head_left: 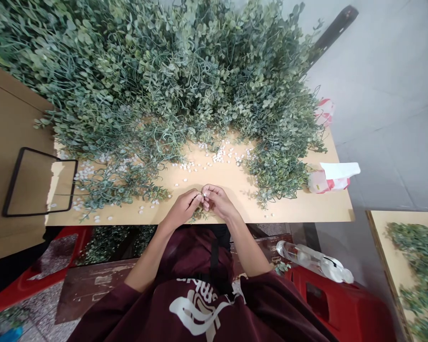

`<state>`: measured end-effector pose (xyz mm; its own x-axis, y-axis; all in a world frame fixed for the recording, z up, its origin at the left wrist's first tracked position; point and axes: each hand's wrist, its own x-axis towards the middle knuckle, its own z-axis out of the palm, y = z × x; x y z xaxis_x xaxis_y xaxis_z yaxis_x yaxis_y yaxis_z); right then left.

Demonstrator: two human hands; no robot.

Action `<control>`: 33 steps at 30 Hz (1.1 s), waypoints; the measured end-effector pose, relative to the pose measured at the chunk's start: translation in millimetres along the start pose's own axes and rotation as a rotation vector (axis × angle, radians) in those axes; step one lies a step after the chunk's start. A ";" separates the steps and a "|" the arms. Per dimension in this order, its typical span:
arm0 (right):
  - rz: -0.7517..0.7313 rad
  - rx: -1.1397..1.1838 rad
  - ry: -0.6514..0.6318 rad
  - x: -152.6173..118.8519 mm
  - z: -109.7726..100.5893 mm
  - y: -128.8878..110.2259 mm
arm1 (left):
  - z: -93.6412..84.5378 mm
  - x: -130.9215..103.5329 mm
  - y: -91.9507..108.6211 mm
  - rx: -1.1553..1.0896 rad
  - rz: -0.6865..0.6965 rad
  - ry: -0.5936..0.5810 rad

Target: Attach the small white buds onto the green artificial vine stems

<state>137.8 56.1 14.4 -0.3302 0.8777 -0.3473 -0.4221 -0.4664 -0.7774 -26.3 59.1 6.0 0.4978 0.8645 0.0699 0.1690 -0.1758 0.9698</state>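
Note:
At the front edge of the wooden table (231,209), my left hand (184,205) and my right hand (216,199) meet with fingertips pinched together. Between them is a small white piece (204,194), held by my right fingers. A green sprig (199,216) hangs below my left hand, which pinches its upper part. Several small white pieces (219,154) lie scattered on the tabletop beyond my hands. Loose leafy stems (124,183) spread to the left. Fingers hide most of what is between them.
A large heap of artificial greenery (185,71) covers the back. At the left stand a cardboard box (17,118) and a black wire frame (16,180). A tissue pack (330,183) sits at the right end. Below right, a plastic bottle (306,256) lies on a red stool (353,304).

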 end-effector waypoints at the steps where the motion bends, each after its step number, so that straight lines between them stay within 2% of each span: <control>1: 0.000 -0.006 0.003 0.0 0.3 0.1 | 0.0 0.1 0.0 0.003 0.000 -0.002; 11: -0.018 -0.043 0.034 -0.6 0.5 3.9 | -0.7 1.5 1.0 0.058 0.006 0.021; 18: -0.144 -0.052 0.054 0.2 0.1 10.3 | -1.4 2.0 5.7 0.038 -0.032 0.046; 25: -0.310 -0.253 0.089 1.3 -3.8 15.6 | -1.4 2.1 6.4 0.049 -0.029 0.061; 28: -0.332 -0.313 0.101 -1.4 -3.3 15.3 | -1.0 0.8 4.7 0.055 -0.023 0.063; 33: -0.357 -0.527 0.060 -8.4 -2.4 -3.7 | -1.0 -2.0 2.3 0.044 -0.025 0.072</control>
<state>144.2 50.8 18.9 -0.1921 0.9807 -0.0364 -0.0203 -0.0411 -0.9990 -27.7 57.4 8.4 0.4305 0.9003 0.0639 0.2183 -0.1725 0.9605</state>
